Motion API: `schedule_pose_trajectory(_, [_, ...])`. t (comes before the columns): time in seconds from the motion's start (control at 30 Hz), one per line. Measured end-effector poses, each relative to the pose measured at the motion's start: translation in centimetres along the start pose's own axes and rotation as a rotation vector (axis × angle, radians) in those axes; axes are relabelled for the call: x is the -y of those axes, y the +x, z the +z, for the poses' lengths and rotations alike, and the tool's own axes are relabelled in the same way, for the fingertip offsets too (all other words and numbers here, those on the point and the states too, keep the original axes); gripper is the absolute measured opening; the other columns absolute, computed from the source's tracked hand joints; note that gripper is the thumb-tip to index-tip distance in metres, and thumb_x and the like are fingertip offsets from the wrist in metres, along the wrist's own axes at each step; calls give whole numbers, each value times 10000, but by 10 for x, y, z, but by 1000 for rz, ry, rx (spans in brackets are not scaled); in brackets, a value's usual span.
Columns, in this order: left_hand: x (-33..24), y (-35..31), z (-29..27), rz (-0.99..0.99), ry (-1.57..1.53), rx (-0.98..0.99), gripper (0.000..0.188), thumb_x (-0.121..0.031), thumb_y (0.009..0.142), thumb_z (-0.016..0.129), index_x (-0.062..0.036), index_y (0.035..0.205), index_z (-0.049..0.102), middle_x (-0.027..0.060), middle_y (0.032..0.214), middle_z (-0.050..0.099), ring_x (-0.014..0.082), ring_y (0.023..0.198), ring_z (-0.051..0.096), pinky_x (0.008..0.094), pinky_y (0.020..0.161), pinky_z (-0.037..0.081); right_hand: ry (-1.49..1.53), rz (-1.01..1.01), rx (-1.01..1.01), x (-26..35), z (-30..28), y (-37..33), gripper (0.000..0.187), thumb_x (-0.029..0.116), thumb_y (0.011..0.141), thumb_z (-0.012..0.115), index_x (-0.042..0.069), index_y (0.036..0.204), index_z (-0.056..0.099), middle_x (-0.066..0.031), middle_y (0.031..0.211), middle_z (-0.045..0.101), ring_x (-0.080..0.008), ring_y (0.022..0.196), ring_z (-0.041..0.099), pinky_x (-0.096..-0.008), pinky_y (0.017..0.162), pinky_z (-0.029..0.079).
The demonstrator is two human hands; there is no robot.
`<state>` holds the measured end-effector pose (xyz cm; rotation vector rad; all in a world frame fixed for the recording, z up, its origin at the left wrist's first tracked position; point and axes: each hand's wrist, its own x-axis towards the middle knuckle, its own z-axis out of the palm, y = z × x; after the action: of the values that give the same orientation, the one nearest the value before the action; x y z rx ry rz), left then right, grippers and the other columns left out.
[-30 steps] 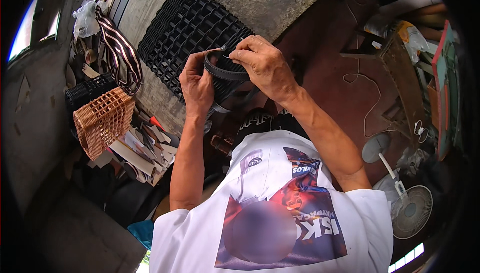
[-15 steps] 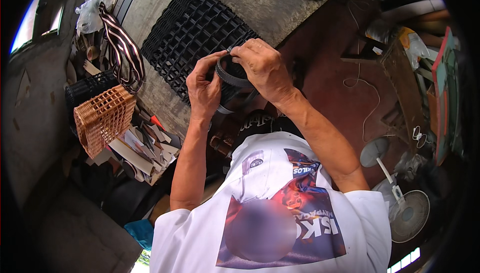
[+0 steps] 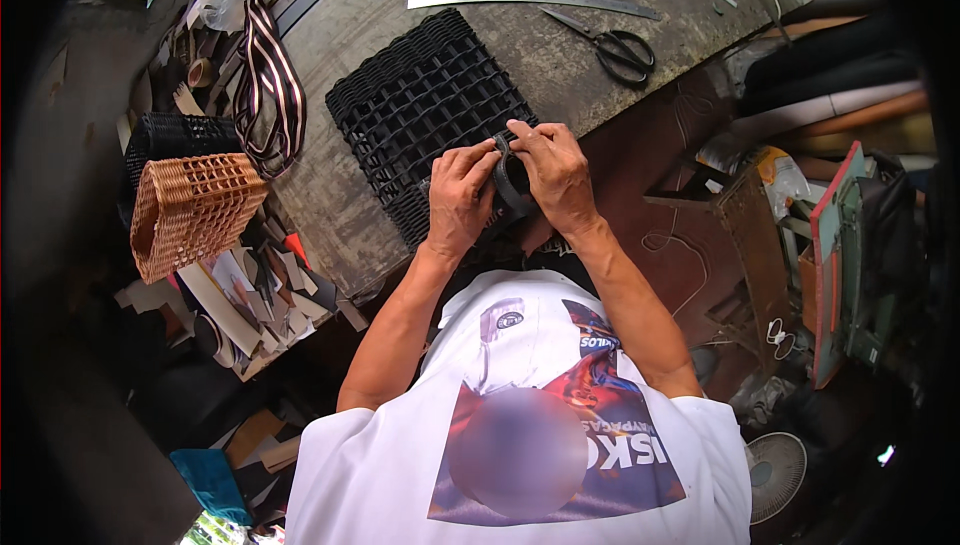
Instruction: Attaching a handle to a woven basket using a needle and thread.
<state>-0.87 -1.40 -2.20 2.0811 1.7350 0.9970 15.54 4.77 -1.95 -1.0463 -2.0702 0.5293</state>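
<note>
A black woven basket (image 3: 425, 105) with an open lattice lies on the worktable in front of me. At its near right corner, a curved black strap (image 3: 503, 177) with a stitched-looking edge runs between my two hands. My left hand (image 3: 462, 195) is closed, thumb and fingers pinching the strap from the left. On the other side my right hand (image 3: 560, 173) grips the upper part of the strap between thumb and fingertips. The strap's lower end, and whether it is joined to the basket, are hidden by the hands and shadow.
Black-handled scissors (image 3: 625, 53) and a metal ruler (image 3: 530, 1) lie on the worktable (image 3: 320, 195) beyond the basket. Left of it hang striped straps (image 3: 270, 95) near a tan woven basket (image 3: 190, 210) and scraps. Fabric rolls (image 3: 830, 105) and a fan (image 3: 776, 475) are at right.
My view has shifted, bringing the scissors and ruler fully into sight. Both hands stay on the strap, which has turned from a wide loop to nearly edge-on; my right wrist has straightened.
</note>
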Motion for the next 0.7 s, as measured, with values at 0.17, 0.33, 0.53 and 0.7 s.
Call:
schedule_pose_trajectory(0.17, [-2,2,2,-13,-3,-58,417,43,725,699,-35,1133,664,88,1185,660,273,1048,603,397,879,453,-64,-94,37,-2,-4,6,502,-50,798,699,57,1280,607,-57,874,705,-245,892,646,-356,772,538])
schedule_pose_trajectory(0.33, [-5,2,0,-27,-16,-64,433,74,726,681,-22,1148,657,93,1183,665,278,1033,608,386,879,455,138,89,147,7,-2,10,535,-67,824,683,47,1333,563,-105,949,680,-254,883,673,-354,769,559])
schedule_pose_trajectory(0.53, [-4,0,2,-15,-4,-84,440,63,715,699,-30,1143,654,81,1175,668,267,1021,609,379,859,453,293,143,323,13,-20,21,548,-116,871,590,28,1392,499,-131,1156,591,-196,884,686,-304,784,581])
schedule_pose_trajectory(0.7, [-4,-1,4,-5,12,-75,433,58,718,700,-35,1138,654,74,1170,667,263,1025,606,375,858,450,631,597,508,1,-28,43,425,-26,948,543,-7,1371,505,-125,1070,627,-156,908,669,-267,789,576])
